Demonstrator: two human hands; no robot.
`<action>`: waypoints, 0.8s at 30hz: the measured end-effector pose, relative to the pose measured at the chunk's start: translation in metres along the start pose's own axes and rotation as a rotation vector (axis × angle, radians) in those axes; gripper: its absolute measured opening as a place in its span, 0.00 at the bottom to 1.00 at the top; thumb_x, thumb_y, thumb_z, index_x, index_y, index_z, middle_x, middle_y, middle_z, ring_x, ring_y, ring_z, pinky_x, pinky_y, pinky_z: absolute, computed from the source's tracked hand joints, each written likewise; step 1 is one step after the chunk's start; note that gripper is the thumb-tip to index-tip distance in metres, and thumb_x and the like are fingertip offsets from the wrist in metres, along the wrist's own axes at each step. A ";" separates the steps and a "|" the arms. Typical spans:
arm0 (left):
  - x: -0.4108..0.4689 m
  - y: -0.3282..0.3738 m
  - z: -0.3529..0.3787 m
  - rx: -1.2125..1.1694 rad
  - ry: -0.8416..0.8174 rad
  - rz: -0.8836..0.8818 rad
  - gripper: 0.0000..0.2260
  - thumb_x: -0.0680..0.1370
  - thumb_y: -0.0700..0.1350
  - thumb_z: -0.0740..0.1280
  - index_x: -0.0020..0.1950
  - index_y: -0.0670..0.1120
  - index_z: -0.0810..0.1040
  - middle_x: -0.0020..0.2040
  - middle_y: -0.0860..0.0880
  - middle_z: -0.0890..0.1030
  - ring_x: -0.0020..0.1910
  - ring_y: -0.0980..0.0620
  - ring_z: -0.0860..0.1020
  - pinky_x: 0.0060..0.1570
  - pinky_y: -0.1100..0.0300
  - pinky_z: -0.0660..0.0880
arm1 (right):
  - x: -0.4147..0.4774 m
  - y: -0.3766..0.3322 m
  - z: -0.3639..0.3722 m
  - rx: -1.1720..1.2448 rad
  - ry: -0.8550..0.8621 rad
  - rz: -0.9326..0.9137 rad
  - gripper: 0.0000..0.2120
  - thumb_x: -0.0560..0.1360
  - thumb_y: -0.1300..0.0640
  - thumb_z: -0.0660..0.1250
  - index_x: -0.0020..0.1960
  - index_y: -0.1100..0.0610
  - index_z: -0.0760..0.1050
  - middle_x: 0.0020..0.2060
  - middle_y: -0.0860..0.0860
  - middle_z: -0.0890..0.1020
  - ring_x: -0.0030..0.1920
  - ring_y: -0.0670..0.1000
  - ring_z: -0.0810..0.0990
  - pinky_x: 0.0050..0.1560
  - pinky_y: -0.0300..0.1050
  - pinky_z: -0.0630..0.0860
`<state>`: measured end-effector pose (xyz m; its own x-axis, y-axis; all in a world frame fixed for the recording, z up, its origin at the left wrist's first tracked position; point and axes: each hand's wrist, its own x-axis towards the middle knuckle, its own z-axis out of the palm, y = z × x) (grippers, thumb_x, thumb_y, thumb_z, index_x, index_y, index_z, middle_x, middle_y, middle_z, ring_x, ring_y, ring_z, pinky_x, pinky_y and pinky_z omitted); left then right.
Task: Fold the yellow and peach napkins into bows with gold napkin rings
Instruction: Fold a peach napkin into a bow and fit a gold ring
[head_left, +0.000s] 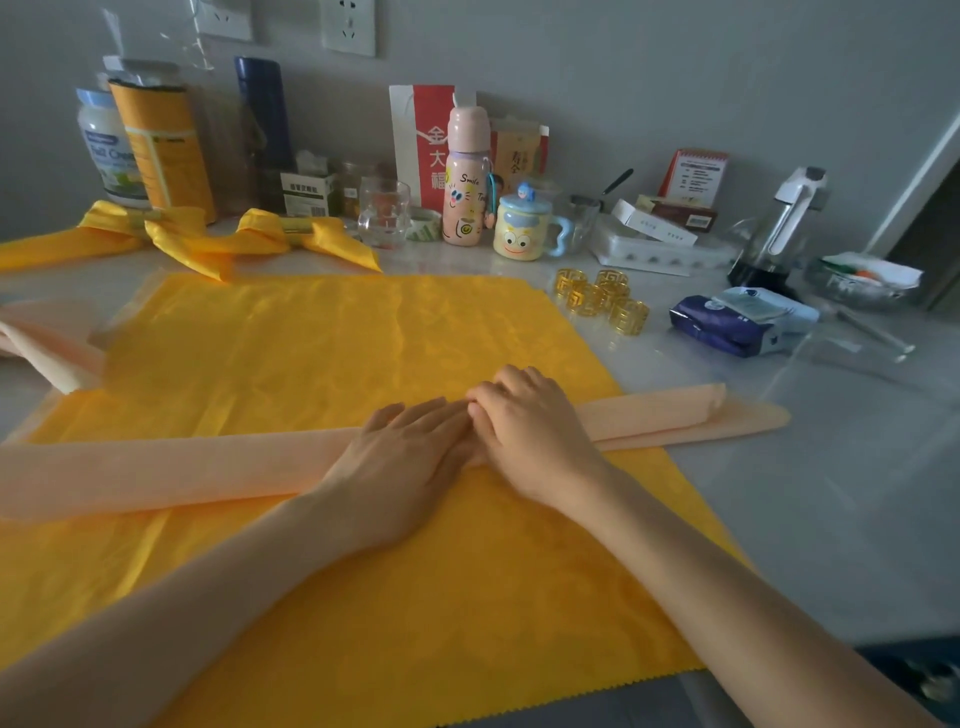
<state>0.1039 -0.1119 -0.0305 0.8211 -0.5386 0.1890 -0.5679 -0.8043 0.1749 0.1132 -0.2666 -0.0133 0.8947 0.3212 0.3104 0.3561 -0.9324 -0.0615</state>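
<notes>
Peach napkin strip (182, 467) runs left-right across yellow napkin (311, 338).

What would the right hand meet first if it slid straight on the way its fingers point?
The right hand, flat on the peach napkin, points away and slightly left. Only the spread yellow napkin lies ahead, then probably the tape roll or pink bottle; depth is unclear.

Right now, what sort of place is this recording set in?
Likely a home kitchen or dining counter against a wall: wall sockets above, and a cartoon mug, drinking glass and blender crowd the back edge.
</notes>
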 end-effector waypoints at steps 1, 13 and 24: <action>0.001 -0.001 0.002 0.005 -0.018 -0.002 0.46 0.65 0.70 0.23 0.76 0.54 0.53 0.76 0.58 0.55 0.75 0.58 0.53 0.71 0.60 0.49 | -0.002 0.003 0.002 -0.015 -0.047 0.014 0.29 0.77 0.46 0.40 0.65 0.57 0.72 0.65 0.60 0.71 0.65 0.60 0.68 0.63 0.54 0.63; 0.000 -0.004 0.002 0.030 -0.113 0.001 0.46 0.57 0.70 0.17 0.74 0.63 0.38 0.77 0.56 0.43 0.76 0.58 0.42 0.72 0.58 0.40 | -0.050 0.075 -0.017 -0.076 -0.415 0.397 0.36 0.75 0.35 0.39 0.77 0.52 0.41 0.77 0.54 0.42 0.76 0.49 0.40 0.75 0.50 0.38; 0.003 -0.005 0.001 0.059 -0.185 0.028 0.49 0.52 0.71 0.15 0.74 0.62 0.34 0.77 0.55 0.42 0.76 0.56 0.42 0.72 0.53 0.40 | -0.056 0.055 -0.048 0.563 0.204 0.658 0.05 0.74 0.64 0.65 0.49 0.58 0.75 0.43 0.54 0.79 0.44 0.52 0.77 0.44 0.40 0.74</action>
<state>0.1092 -0.1097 -0.0320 0.8045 -0.5939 0.0107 -0.5910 -0.7986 0.1140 0.0696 -0.3440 0.0112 0.9183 -0.3373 0.2075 -0.0858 -0.6809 -0.7273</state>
